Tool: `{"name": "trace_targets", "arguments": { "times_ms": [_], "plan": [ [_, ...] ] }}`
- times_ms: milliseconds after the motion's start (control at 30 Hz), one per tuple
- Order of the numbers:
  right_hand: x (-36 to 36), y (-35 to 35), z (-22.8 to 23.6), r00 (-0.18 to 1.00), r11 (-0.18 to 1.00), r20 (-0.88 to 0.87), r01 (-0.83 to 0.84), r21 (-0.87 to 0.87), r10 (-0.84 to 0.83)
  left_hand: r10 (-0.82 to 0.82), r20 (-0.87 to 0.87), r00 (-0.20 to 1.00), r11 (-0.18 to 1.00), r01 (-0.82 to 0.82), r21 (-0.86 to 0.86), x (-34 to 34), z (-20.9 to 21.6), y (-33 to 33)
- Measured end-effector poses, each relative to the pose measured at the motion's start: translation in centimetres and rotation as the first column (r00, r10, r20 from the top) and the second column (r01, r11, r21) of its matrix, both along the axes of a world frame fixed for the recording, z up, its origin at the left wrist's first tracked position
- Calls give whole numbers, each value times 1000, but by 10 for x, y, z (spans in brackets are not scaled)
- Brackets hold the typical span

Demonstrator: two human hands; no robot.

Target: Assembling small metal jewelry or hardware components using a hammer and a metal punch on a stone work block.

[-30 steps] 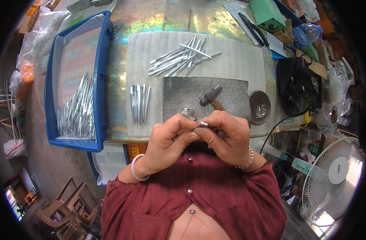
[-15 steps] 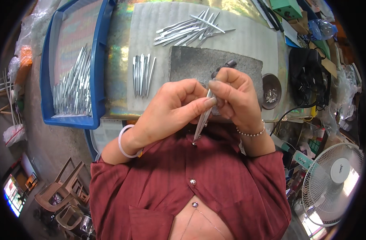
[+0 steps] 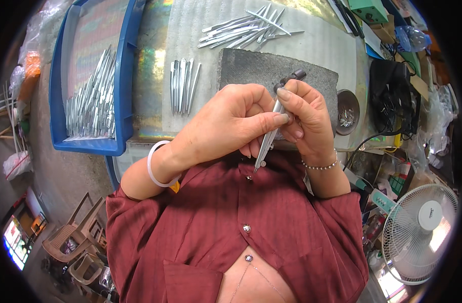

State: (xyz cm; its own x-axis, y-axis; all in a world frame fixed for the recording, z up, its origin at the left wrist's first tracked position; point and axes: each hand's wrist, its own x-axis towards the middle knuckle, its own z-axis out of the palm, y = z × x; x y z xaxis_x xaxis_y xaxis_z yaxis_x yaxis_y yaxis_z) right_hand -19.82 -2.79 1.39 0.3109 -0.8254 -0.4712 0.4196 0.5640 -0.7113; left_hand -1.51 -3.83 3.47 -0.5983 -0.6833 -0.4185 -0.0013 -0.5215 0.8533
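Observation:
In front of my chest, my left hand and my right hand pinch the same slim silver metal piece. Its narrow lower end points down toward my shirt and bears a small round knob or rivet on its side. The left thumb presses along its upper part, while my right thumb and fingers grip the top end. Fingers hide the middle of it, so its exact kind is unclear. Just beyond the right fingertips, a dark cylindrical part rests over a grey stone slab.
A blue tray at left holds many slim metal pieces. Another row and a loose pile lie on the white-covered table. A bowl of small metal bits stands right of the slab; a fan is lower right.
The view has shifted slightly, with the table things now higher and a little to the right. The metal piece's lower end has moved up and right; both hands keep their grip.

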Motion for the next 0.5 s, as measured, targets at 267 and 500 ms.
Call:
{"name": "trace_targets", "arguments": {
  "times_ms": [267, 500],
  "plan": [
    [-5, 5, -1, 993, 994, 51, 104, -22, -103, -89, -28, 996, 996, 90, 25, -8, 2, -12],
    [-13, 3, -3, 986, 988, 60, 152, 22, -153, -143, -34, 989, 989, 144, 39, -18, -2, -23]
  ]
}}
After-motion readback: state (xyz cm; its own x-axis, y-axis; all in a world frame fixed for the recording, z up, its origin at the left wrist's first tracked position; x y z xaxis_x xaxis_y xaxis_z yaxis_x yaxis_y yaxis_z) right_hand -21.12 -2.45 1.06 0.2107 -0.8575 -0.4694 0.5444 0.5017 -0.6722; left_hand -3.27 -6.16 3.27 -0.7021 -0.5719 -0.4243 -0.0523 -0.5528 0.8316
